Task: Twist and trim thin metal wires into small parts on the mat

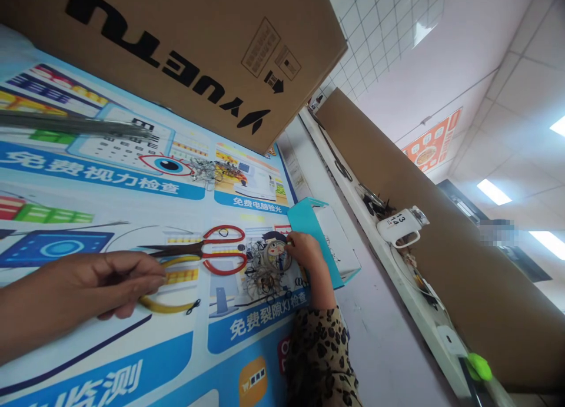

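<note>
My left hand (117, 282) is closed, fingertips pinched on a yellow curved band (170, 307) with a small black loop at one end. Just beyond it lies a pair of scissors (223, 251) with red handles and dark blades, pointing left. My right hand (306, 254), in a leopard-print sleeve, reaches over the right edge of a tangled pile of small wire loops (265, 277). Its fingers are pinched together near a round wire coil; what they hold is too small to make out. A teal open box (309, 227) stands against that hand's far side.
A large cardboard box (189, 48) rises at the back. Another small tangle of wire pieces (207, 170) and a bundle of thin dark wires (75, 124) lie on the printed table cover (185, 360). To the right, a white ledge bears a white mug (401, 227).
</note>
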Tool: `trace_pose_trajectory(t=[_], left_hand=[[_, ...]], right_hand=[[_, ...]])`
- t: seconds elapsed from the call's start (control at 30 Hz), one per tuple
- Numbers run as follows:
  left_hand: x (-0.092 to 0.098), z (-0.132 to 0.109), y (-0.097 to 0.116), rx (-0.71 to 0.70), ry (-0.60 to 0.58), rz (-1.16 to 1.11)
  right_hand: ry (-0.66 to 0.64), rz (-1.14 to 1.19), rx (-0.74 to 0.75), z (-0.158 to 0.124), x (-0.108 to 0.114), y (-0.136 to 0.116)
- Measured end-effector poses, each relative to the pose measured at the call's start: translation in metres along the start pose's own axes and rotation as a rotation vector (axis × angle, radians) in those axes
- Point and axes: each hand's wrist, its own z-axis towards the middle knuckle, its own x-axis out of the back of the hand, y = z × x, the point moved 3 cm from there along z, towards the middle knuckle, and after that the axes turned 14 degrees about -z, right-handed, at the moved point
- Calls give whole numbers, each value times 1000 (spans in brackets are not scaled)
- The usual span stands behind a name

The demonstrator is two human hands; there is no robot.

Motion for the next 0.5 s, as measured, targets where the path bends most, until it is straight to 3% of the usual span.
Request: trace_pose_trajectory(t=[0.2,0.5], left_hand=[[0,-1,4,4,-36,25],[-2,-5,11,12,-64,55]], right_hand=[[-14,-25,54,-3,8,-14],[-18,-90,19,4,-1,-33]])
